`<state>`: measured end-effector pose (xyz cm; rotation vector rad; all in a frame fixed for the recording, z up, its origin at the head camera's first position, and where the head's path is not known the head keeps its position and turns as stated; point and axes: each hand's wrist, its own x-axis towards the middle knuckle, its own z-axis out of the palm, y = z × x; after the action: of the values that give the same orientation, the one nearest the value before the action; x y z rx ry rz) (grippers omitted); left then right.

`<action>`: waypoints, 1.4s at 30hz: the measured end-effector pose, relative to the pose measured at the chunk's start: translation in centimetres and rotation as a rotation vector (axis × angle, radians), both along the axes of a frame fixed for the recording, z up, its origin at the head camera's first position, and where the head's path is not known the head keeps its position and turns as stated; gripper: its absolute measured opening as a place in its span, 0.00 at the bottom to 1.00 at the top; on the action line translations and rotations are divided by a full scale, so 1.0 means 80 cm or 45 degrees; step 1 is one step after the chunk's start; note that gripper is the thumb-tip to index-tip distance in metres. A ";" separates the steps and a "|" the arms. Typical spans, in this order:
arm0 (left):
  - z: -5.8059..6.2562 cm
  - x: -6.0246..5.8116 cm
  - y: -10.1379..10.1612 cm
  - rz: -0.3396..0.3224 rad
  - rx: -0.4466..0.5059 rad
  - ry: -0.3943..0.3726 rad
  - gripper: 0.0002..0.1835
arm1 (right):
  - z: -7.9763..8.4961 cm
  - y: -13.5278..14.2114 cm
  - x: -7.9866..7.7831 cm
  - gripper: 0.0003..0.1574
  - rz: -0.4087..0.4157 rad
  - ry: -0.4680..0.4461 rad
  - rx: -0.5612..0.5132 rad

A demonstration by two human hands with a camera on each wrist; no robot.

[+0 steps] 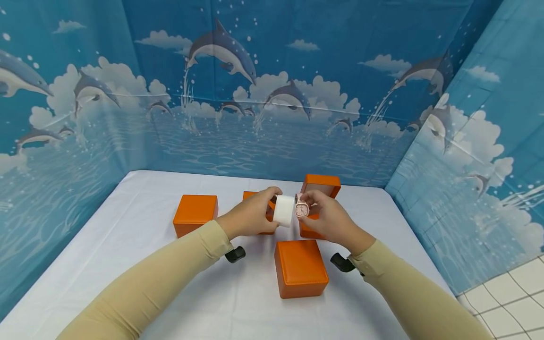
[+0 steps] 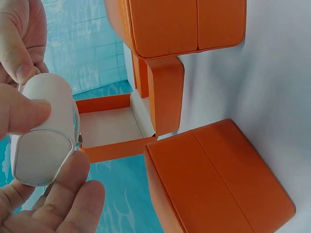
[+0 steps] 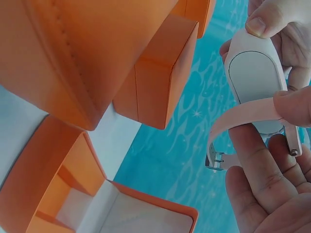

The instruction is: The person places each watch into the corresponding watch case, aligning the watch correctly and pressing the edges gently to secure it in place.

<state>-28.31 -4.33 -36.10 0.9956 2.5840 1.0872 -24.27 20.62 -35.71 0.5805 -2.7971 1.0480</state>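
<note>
A white watch cushion [image 1: 284,211] is gripped by my left hand [image 1: 250,216], with the thumb on one side and fingers on the other. In the left wrist view the cushion [image 2: 46,104] shows a rounded body and a flat end. My right hand [image 1: 329,219] pinches a pink wristwatch [image 1: 301,209] close beside the cushion, its square face towards the head camera. The right wrist view shows its pink strap [image 3: 248,112] unbuckled, looping in front of the cushion [image 3: 252,73]. Behind the right hand stands an orange watch box [image 1: 324,180] with its lid raised.
A closed orange box [image 1: 195,210] stands at the left, and another closed box [image 1: 301,269] sits nearer, between the forearms. One more orange box [image 1: 250,194] is partly hidden behind the left hand. A white cloth [image 1: 191,288] covers the table, with a dolphin-print curtain [image 1: 263,141] behind.
</note>
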 end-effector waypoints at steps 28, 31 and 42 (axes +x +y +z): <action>-0.007 0.002 -0.003 0.011 -0.020 0.025 0.43 | 0.003 -0.011 0.000 0.29 0.043 -0.040 -0.019; -0.008 0.003 -0.003 0.018 -0.008 0.037 0.42 | 0.004 -0.012 0.000 0.29 0.049 -0.041 -0.026; -0.011 0.008 -0.003 0.036 0.072 0.060 0.41 | 0.005 -0.014 0.000 0.30 0.047 -0.081 -0.095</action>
<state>-27.69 -4.56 -37.00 1.0126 2.6256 1.1635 -24.27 19.49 -35.35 0.6035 -2.7969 1.1927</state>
